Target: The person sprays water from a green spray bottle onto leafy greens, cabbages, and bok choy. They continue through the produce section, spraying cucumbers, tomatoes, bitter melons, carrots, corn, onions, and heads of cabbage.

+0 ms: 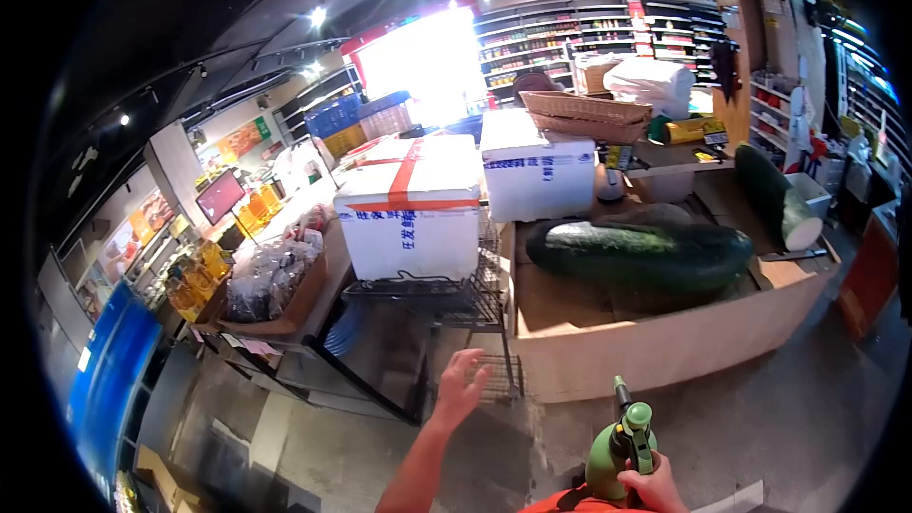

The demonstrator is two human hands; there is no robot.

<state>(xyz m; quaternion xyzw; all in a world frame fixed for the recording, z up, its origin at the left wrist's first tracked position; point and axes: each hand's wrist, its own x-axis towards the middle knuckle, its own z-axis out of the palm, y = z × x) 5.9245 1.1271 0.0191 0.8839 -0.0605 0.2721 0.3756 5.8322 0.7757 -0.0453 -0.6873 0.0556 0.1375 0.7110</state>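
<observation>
From the head camera, the right hand [655, 484] is down low, near the bottom edge. Its fingers are curled tight around the handle of a green spray bottle [604, 464]. The bottle is right at that grip, with its fat green body on the left of the fingers. Above the grip is a round green top [638, 415], and the thin nozzle [620, 389] sticks up past it. Some red cloth [559, 503] is next to the bottle, low and to the left of the grip.

The left hand [462, 388] is up and to the left of that grip. Its fingers are spread and a bit bent, and I see nothing in them. A wire cart [490, 296] is just past this hand, but I cannot tell if they touch. A white box [413, 237] with orange tape sits on the cart, above the left hand.

Beyond the right hand's grip is a low wooden stand [665, 347]. A huge dark green melon [636, 256] lies on it, straight up from the grip. Another long melon [771, 192], with a pale cut end, lies farther up and to the right. A second white box [540, 185] is up and to the left of the grip, behind the big melon.
</observation>
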